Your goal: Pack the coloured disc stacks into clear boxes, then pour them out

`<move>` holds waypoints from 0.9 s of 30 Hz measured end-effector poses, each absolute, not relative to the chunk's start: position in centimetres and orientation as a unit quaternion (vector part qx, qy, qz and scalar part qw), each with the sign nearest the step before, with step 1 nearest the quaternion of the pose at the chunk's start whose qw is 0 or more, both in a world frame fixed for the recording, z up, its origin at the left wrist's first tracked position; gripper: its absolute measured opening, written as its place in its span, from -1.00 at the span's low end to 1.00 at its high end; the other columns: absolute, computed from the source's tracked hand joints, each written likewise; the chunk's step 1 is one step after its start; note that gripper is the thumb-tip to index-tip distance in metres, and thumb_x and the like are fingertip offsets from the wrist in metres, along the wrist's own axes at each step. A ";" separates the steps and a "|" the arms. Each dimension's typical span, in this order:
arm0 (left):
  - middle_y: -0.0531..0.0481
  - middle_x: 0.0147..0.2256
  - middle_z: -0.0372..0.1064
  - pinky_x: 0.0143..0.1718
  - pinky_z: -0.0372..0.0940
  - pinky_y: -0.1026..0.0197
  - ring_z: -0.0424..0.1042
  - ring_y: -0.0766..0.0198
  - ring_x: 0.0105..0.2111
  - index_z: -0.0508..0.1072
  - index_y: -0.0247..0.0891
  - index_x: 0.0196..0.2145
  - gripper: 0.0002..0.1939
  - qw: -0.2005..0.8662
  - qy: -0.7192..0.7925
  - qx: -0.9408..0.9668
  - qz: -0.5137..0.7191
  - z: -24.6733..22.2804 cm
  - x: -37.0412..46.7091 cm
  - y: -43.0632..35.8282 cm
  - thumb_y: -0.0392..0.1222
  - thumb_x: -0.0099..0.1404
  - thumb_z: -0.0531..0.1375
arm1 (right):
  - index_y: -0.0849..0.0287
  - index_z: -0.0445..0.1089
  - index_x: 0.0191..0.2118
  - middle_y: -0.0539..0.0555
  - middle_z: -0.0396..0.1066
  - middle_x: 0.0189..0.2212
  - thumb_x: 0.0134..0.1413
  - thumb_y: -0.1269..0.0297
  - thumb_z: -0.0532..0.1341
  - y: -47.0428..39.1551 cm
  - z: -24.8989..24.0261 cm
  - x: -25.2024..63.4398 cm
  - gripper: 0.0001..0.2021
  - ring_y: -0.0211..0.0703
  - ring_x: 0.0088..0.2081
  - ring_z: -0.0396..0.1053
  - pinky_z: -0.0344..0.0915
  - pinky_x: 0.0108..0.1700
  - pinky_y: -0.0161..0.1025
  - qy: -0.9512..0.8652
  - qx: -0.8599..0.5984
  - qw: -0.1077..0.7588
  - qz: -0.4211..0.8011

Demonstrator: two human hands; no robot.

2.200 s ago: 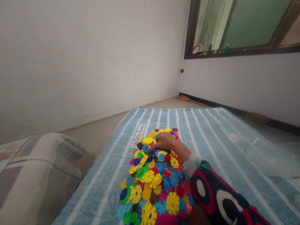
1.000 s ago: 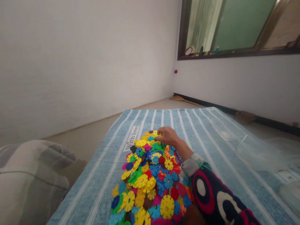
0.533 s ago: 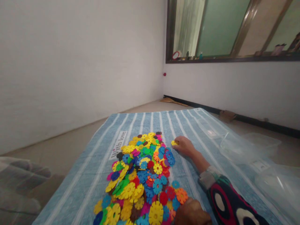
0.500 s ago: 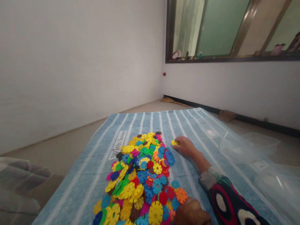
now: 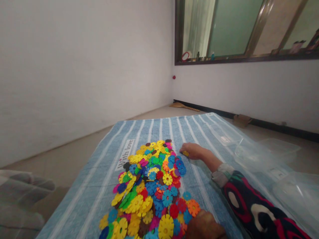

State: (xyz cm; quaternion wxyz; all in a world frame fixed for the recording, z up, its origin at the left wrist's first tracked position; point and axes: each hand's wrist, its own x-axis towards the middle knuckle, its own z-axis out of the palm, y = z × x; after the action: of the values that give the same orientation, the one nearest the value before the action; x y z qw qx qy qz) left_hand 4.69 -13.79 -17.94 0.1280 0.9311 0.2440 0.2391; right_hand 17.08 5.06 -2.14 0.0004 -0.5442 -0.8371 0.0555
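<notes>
A heap of colourful notched plastic discs (image 5: pixel 148 186), flower-like in outline, lies on a striped blue cloth (image 5: pixel 104 172). Right of its far end, my right hand (image 5: pixel 195 151) is closed round a yellow notched disc (image 5: pixel 185 153), low over the cloth. Only part of this disc shows beside the fingers. My left hand (image 5: pixel 205 225) is at the bottom edge, against the near right side of the heap. Its knuckles are curled, and its fingertips and anything in them are hidden. Orange and red discs (image 5: pixel 193 207) lie just beyond it.
Clear plastic containers (image 5: pixel 279 149) stand along the right side of the cloth. Printed lettering (image 5: pixel 126 154) runs along the cloth left of the heap. Beyond are a broom (image 5: pixel 184 106) on the floor, a wall and a window (image 5: pixel 236 30). Pale fabric (image 5: pixel 22 199) shows at lower left.
My right hand has shifted slightly left and turned, its fingers now covering more of the yellow disc. The left hand and the heap look almost the same.
</notes>
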 end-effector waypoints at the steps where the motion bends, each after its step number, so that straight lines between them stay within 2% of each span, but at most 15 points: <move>1: 0.03 -0.64 0.03 -0.61 -0.16 0.21 0.03 0.31 -0.58 0.41 -0.16 -0.58 -0.76 0.123 0.243 0.933 0.237 -17.9 4.7 -13.8 -0.02 0.16 0.21 | 0.05 0.50 -0.15 0.10 0.43 -0.12 -0.07 0.49 0.18 5.0 -2.0 17.0 -0.66 -0.11 -0.16 0.40 0.23 -0.22 -0.33 -0.843 -0.536 -0.013 0.047; 7: 0.06 -0.60 0.10 -0.59 -0.16 0.24 0.05 0.35 -0.55 0.42 -0.19 -0.56 -0.76 0.102 0.222 0.925 0.291 -16.4 4.2 -14.0 -0.03 0.17 0.22 | 0.14 0.48 -0.14 0.21 0.39 -0.16 0.01 0.47 0.09 4.4 -1.9 17.3 -0.69 -0.05 -0.16 0.38 0.21 -0.27 -0.28 -0.855 -0.516 -0.048 0.021; 10: 0.08 -0.59 0.08 -0.60 -0.18 0.24 0.06 0.38 -0.54 0.38 -0.23 -0.58 -0.76 0.100 0.221 0.922 0.302 -15.8 4.1 -14.2 -0.08 0.14 0.25 | 0.18 0.48 -0.15 0.22 0.39 -0.20 -0.02 0.46 0.11 4.4 -2.1 17.6 -0.69 -0.04 -0.16 0.38 0.21 -0.24 -0.28 -0.852 -0.521 -0.051 0.015; 15: 0.09 -0.61 -0.01 -0.62 -0.25 0.23 0.01 0.37 -0.56 0.35 -0.22 -0.63 -0.68 0.095 0.229 0.917 0.311 -16.0 4.3 -14.1 0.01 0.08 0.29 | 0.21 0.48 -0.19 0.22 0.38 -0.21 -0.06 0.43 0.14 4.2 -2.3 17.5 -0.72 -0.03 -0.16 0.37 0.22 -0.25 -0.28 -0.844 -0.534 -0.047 0.010; 17: 0.09 -0.61 -0.01 -0.62 -0.27 0.22 0.00 0.37 -0.57 0.36 -0.22 -0.64 -0.70 0.099 0.229 0.913 0.322 -16.4 4.4 -13.9 -0.02 0.07 0.31 | 0.21 0.48 -0.20 0.21 0.38 -0.21 -0.06 0.42 0.14 4.2 -2.3 17.4 -0.73 -0.03 -0.15 0.36 0.22 -0.27 -0.28 -0.841 -0.539 -0.044 0.009; 20: 0.09 -0.60 0.01 -0.61 -0.24 0.23 0.02 0.37 -0.56 0.38 -0.21 -0.60 -0.75 0.112 0.221 0.917 0.312 -16.8 4.4 -13.7 -0.08 0.10 0.29 | 0.21 0.48 -0.21 0.21 0.38 -0.21 -0.07 0.42 0.15 4.0 -2.2 17.3 -0.74 -0.03 -0.15 0.36 0.21 -0.28 -0.29 -0.840 -0.542 -0.037 0.010; 24: 0.09 -0.62 0.03 -0.60 -0.21 0.24 -0.03 0.36 -0.57 0.38 -0.22 -0.61 -0.71 0.111 0.210 0.926 0.293 -16.4 4.6 -13.7 0.00 0.10 0.29 | 0.23 0.48 -0.23 0.20 0.39 -0.24 -0.07 0.43 0.16 3.8 -2.3 17.4 -0.76 -0.06 -0.16 0.36 0.21 -0.24 -0.30 -0.842 -0.538 -0.029 0.017; 27: 0.09 -0.62 0.06 -0.58 -0.18 0.25 -0.01 0.37 -0.56 0.37 -0.23 -0.60 -0.72 0.111 0.216 0.924 0.295 -15.8 4.6 -14.0 -0.03 0.12 0.28 | 0.23 0.47 -0.22 0.20 0.38 -0.24 -0.06 0.43 0.15 3.7 -2.5 17.3 -0.76 -0.05 -0.14 0.36 0.21 -0.23 -0.30 -0.842 -0.539 -0.026 0.020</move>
State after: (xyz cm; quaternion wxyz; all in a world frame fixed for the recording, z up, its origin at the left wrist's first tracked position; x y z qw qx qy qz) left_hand 4.57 -13.97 -15.76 0.1113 0.9240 0.2161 0.2952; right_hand 17.34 3.72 -2.53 -0.0258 -0.5390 -0.8416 0.0202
